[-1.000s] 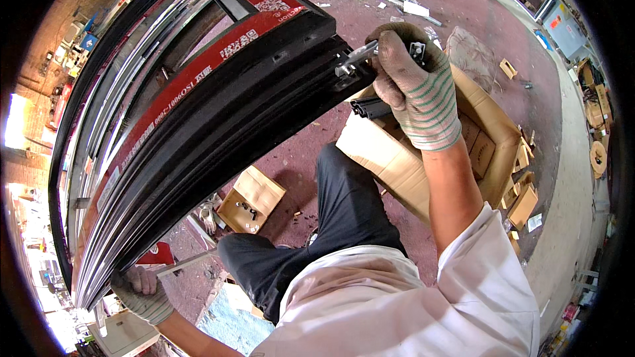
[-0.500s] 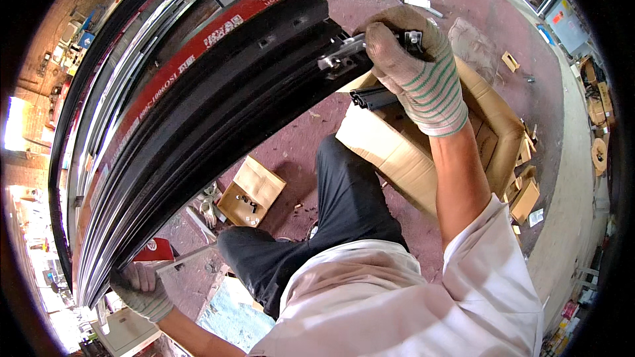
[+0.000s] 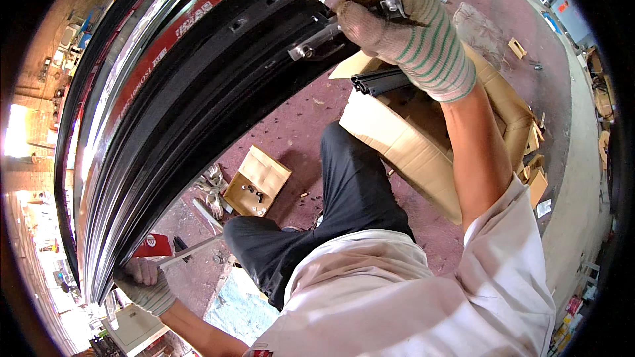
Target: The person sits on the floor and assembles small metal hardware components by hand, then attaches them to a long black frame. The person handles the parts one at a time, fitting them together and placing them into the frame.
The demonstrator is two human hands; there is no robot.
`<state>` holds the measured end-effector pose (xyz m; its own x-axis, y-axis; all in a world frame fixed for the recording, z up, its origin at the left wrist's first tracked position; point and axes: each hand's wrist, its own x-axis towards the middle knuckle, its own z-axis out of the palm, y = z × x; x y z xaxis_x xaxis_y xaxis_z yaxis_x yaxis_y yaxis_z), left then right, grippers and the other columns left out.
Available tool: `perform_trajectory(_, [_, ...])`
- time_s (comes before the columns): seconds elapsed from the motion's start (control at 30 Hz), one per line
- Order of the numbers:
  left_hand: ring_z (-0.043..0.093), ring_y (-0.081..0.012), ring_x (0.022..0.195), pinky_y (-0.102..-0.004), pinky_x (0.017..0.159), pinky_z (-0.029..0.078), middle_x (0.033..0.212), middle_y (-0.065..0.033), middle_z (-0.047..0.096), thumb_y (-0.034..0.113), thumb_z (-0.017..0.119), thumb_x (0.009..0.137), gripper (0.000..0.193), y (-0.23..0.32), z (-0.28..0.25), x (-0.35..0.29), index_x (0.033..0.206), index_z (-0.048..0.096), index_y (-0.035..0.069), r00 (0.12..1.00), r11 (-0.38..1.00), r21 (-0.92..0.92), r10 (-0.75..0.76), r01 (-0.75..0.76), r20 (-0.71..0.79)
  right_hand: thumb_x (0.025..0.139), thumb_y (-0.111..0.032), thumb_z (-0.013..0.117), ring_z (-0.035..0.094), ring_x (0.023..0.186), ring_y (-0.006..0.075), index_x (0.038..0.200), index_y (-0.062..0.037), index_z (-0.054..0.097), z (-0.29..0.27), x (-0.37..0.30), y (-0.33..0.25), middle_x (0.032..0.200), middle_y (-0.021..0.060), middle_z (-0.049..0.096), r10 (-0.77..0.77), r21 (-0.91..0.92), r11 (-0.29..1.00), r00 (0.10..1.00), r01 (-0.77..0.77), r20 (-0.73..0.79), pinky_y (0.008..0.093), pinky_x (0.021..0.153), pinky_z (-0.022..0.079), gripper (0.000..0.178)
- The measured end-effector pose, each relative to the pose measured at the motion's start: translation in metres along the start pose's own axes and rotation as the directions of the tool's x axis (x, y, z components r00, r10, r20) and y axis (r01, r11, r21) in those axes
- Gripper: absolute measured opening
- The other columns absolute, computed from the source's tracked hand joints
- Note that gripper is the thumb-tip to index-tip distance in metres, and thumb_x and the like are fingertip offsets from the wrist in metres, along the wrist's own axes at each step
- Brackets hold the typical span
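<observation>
A long black frame profile (image 3: 218,86) with red printed film along it slants from the upper middle to the lower left. My right hand (image 3: 410,33), in a grey glove with green stripes, is closed in a fist at the frame's upper right end. A shiny metal fitting (image 3: 393,8) shows among its fingers; the rest of what it grips is hidden. Just left of the fist, a silver metal piece (image 3: 311,48) sits along the frame's edge. Far down at the other end, my gloved left hand (image 3: 147,284) has its fingers wrapped round the frame's lower edge.
An open cardboard box (image 3: 397,149) holding black strips (image 3: 380,81) stands right of my knee. A small carton (image 3: 258,182) with small black and white parts lies on the red floor, gloves (image 3: 213,185) beside it. More frames (image 3: 73,158) stand stacked behind at left.
The frame's upper right end and my right fist appear higher and further left in view, the silver metal piece with them. My left hand keeps its grip low on the frame.
</observation>
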<state>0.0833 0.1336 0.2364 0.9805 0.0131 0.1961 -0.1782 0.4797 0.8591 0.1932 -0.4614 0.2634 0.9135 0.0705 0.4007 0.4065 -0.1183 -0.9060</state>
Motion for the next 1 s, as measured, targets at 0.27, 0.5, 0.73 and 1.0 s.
perform_trajectory(0.27, [0.032, -0.0097, 0.04, -0.0251, 0.034, 0.028, 0.053, 0.0008, 0.035, 0.04, 0.047, 0.106, 0.047, 0.002, -0.006, 0.002, 0.082, 0.056, 0.001, 0.999, 0.999, -0.041, -0.016, 0.017, 0.031, 0.091, -0.022, 0.077, 0.056, 0.066, 0.0048, 0.101, -0.0047, 0.07, 0.014, -0.004, 0.005, 0.082, -0.0017, 0.065, -0.022, 0.136, 0.99, 0.991, 0.04, -0.133, 0.0199, 0.056, 0.044, 0.021])
perform_trajectory(0.5, [0.03, -0.0114, 0.04, -0.026, 0.037, 0.028, 0.054, -0.0004, 0.033, 0.035, 0.037, 0.109, 0.046, -0.002, 0.002, 0.003, 0.075, 0.045, 0.005, 0.999, 0.998, -0.058, -0.032, 0.032, 0.004, 0.088, -0.025, 0.08, 0.054, 0.06, 0.0049, 0.11, -0.0078, 0.07, 0.016, -0.02, 0.026, 0.086, 0.0015, 0.069, 0.075, 0.4, 0.916, 0.96, 0.041, -0.271, 0.0171, 0.048, 0.036, 0.029])
perform_trajectory(0.73, [0.03, -0.0111, 0.04, -0.0262, 0.037, 0.027, 0.053, -0.0008, 0.033, 0.033, 0.037, 0.109, 0.047, 0.0, 0.013, 0.0, 0.075, 0.048, 0.003, 0.997, 0.998, -0.054, -0.014, 0.01, -0.07, 0.087, -0.017, 0.081, 0.062, 0.074, 0.0074, 0.112, -0.0079, 0.07, 0.007, -0.01, 0.032, 0.095, 0.0021, 0.07, -0.359, -0.149, 0.931, 0.914, 0.334, -0.19, 0.0193, 0.061, 0.05, 0.029])
perform_trajectory(1.0, [0.028, -0.0101, 0.039, -0.0261, 0.036, 0.026, 0.052, -0.0003, 0.032, 0.03, 0.038, 0.108, 0.044, -0.003, 0.012, -0.002, 0.077, 0.052, 0.002, 0.995, 0.999, -0.028, 0.027, -0.03, -0.091, 0.085, -0.013, 0.081, 0.064, 0.082, 0.0047, 0.114, -0.0082, 0.069, 0.009, -0.011, 0.031, 0.099, -0.0009, 0.07, -0.144, 0.094, 0.982, 0.969, 0.166, -0.203, 0.0201, 0.068, 0.053, 0.032])
